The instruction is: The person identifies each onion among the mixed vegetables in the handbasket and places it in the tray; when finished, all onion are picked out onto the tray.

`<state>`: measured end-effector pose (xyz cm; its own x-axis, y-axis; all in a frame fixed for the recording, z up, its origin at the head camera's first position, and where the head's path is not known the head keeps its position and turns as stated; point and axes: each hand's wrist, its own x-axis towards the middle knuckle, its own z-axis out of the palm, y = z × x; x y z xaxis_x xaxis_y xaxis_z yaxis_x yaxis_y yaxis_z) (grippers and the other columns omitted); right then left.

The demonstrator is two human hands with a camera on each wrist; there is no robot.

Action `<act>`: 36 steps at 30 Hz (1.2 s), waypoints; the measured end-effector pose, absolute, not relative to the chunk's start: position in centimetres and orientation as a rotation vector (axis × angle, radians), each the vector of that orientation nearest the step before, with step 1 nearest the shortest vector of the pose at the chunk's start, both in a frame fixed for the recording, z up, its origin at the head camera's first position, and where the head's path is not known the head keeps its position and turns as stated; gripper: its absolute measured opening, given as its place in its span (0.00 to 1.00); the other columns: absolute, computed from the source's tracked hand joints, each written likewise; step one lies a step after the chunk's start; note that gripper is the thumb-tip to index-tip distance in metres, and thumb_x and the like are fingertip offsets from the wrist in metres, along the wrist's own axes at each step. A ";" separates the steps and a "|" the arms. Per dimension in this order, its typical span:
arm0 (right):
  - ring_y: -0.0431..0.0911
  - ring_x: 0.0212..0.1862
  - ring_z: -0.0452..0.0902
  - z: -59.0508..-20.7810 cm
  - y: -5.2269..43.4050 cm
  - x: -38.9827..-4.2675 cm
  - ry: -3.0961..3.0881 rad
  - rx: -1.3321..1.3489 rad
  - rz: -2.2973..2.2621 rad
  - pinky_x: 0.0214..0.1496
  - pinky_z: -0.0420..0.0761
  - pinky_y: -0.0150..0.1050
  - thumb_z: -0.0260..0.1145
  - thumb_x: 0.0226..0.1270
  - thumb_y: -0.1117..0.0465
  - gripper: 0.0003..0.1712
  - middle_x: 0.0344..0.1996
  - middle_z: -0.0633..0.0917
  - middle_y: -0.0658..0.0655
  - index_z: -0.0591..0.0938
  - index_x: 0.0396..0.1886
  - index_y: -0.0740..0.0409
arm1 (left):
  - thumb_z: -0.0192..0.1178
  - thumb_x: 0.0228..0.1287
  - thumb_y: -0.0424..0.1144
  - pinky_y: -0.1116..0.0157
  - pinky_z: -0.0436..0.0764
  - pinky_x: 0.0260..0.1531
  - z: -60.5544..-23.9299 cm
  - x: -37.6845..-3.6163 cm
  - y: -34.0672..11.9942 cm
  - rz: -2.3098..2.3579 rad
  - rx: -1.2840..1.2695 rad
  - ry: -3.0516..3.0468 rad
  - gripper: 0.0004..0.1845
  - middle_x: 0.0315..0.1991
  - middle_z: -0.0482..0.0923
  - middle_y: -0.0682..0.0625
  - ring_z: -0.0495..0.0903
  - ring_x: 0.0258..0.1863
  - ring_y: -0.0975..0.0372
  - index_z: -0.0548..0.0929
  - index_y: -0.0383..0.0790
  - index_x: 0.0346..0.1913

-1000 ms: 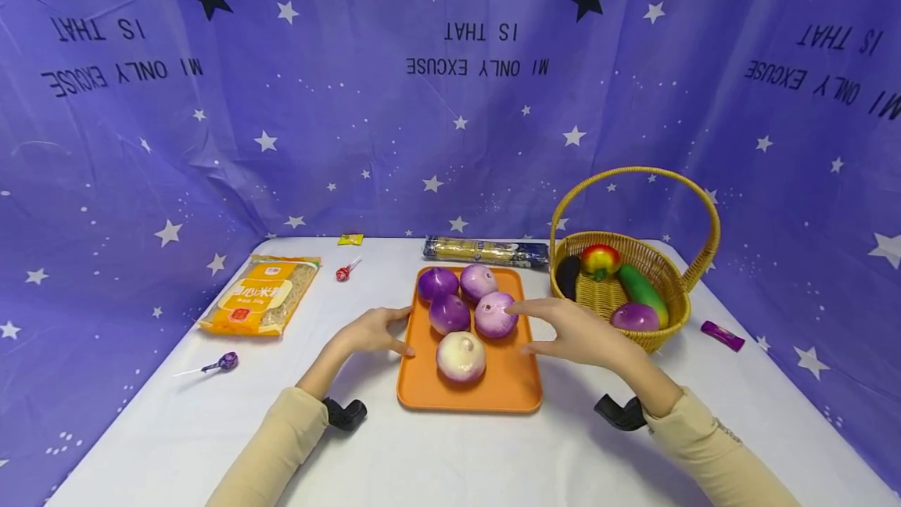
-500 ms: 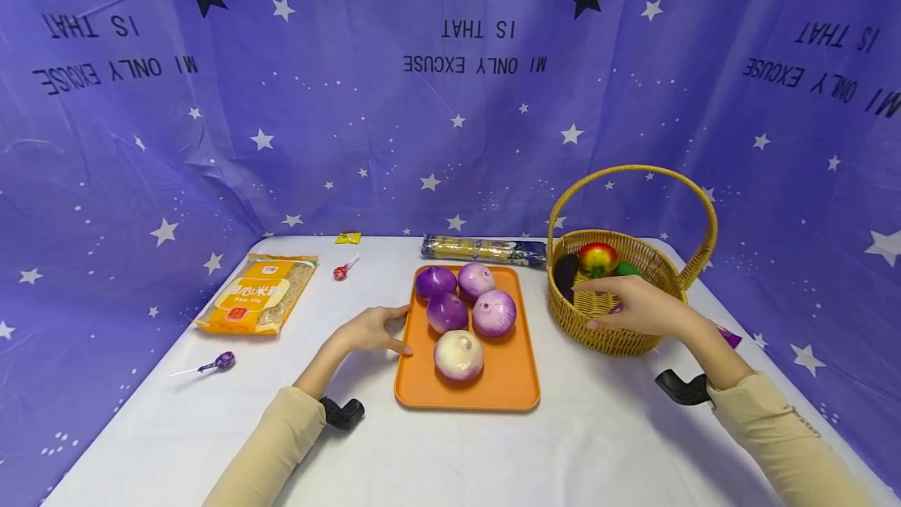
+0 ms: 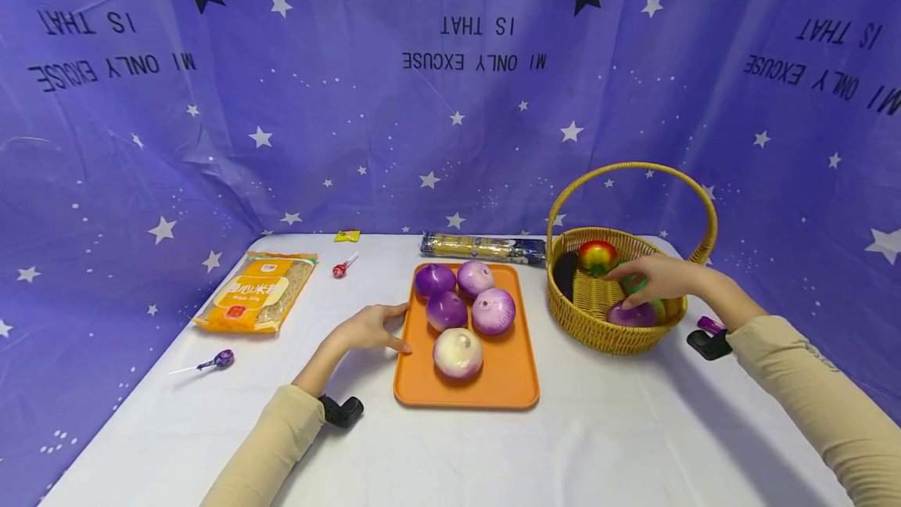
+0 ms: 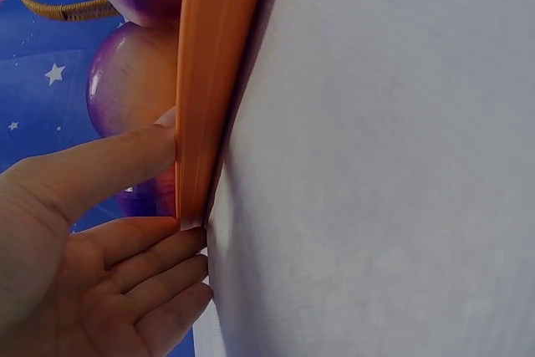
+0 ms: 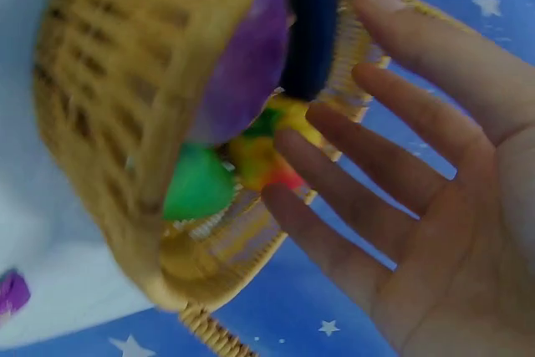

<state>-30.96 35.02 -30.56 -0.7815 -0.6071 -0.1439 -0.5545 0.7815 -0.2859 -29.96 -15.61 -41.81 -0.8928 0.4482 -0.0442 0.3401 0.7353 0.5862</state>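
Observation:
In the head view my left hand (image 3: pixel 369 329) rests at the left edge of an orange tray (image 3: pixel 500 386). In the left wrist view its thumb reaches the rim and its straight fingers touch the tray's side. Several purple onions (image 3: pixel 494 311) sit on the tray, with a paler onion (image 3: pixel 457 354) nearest me. My right hand (image 3: pixel 658 276) is over the wicker basket (image 3: pixel 612 339), fingers spread and holding nothing in the right wrist view. Beneath it lies a purple round vegetable (image 3: pixel 632 317). A dark eggplant (image 3: pixel 565 275), a red-yellow fruit (image 3: pixel 597 257) and a partly hidden green vegetable (image 5: pixel 201 186) share the basket.
The basket's tall handle (image 3: pixel 632 166) arches over it. A long packet of noodles (image 3: pixel 482 247) lies behind the tray. On the left are an orange-and-clear food bag (image 3: pixel 256 293), a purple lollipop (image 3: pixel 224 359), a red lollipop (image 3: pixel 340 269) and a yellow wrapped sweet (image 3: pixel 347 235).
My right hand has moved from beside the onions on the tray, to the right, and is now over the basket. My left hand has stayed at the tray's edge.

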 end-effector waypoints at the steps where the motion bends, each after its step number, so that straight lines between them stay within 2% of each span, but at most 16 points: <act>1: 0.63 0.57 0.73 -30.4 35.0 -31.2 2.723 -0.904 -0.327 0.56 0.75 0.58 0.72 0.59 0.52 0.31 0.55 0.80 0.65 0.78 0.59 0.64 | 0.76 0.46 0.48 0.48 0.63 0.65 -41.8 -30.0 -15.7 0.874 0.632 2.757 0.48 0.65 0.68 0.36 0.64 0.66 0.43 0.67 0.34 0.69; 9: 0.60 0.56 0.74 -30.3 35.0 -32.9 2.549 -0.810 -0.301 0.55 0.77 0.53 0.71 0.60 0.51 0.33 0.53 0.81 0.61 0.76 0.61 0.63 | 0.76 0.46 0.48 0.47 0.63 0.65 -41.6 -30.0 -15.9 0.879 0.645 2.765 0.48 0.65 0.68 0.36 0.64 0.66 0.43 0.67 0.33 0.69; 13: 0.60 0.57 0.73 -30.6 35.0 -33.2 2.491 -0.787 -0.249 0.56 0.76 0.54 0.72 0.59 0.51 0.34 0.53 0.80 0.62 0.76 0.62 0.63 | 0.76 0.46 0.48 0.48 0.63 0.65 -41.5 -30.0 -16.0 0.881 0.642 2.761 0.48 0.65 0.68 0.36 0.64 0.66 0.43 0.67 0.33 0.69; 26: 0.60 0.58 0.72 -31.2 34.8 -32.9 2.470 -0.780 -0.130 0.59 0.73 0.55 0.73 0.56 0.52 0.36 0.55 0.79 0.62 0.75 0.62 0.64 | 0.76 0.46 0.48 0.47 0.62 0.65 -41.7 -30.0 -15.8 0.883 0.648 2.763 0.47 0.65 0.68 0.35 0.64 0.66 0.43 0.67 0.32 0.69; 31: 0.59 0.56 0.73 -30.9 35.0 -32.7 2.510 -0.817 -0.131 0.57 0.75 0.55 0.74 0.55 0.52 0.36 0.54 0.80 0.62 0.76 0.60 0.66 | 0.76 0.46 0.48 0.48 0.62 0.65 -41.8 -30.1 -15.8 0.887 0.655 2.756 0.48 0.65 0.68 0.35 0.64 0.66 0.43 0.67 0.32 0.69; 36: 0.57 0.55 0.74 -30.6 35.1 -32.3 2.561 -0.807 -0.142 0.56 0.76 0.54 0.74 0.54 0.50 0.35 0.52 0.81 0.60 0.78 0.58 0.65 | 0.76 0.46 0.48 0.48 0.62 0.65 -41.9 -30.1 -15.8 0.886 0.670 2.755 0.47 0.65 0.69 0.35 0.64 0.66 0.44 0.67 0.32 0.69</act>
<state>-32.34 35.14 -30.57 -0.7280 -0.5662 -0.3866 -0.5199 0.8235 -0.2271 -30.12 -15.78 -41.85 -0.8843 0.4662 -0.0244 0.3646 0.7223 0.5877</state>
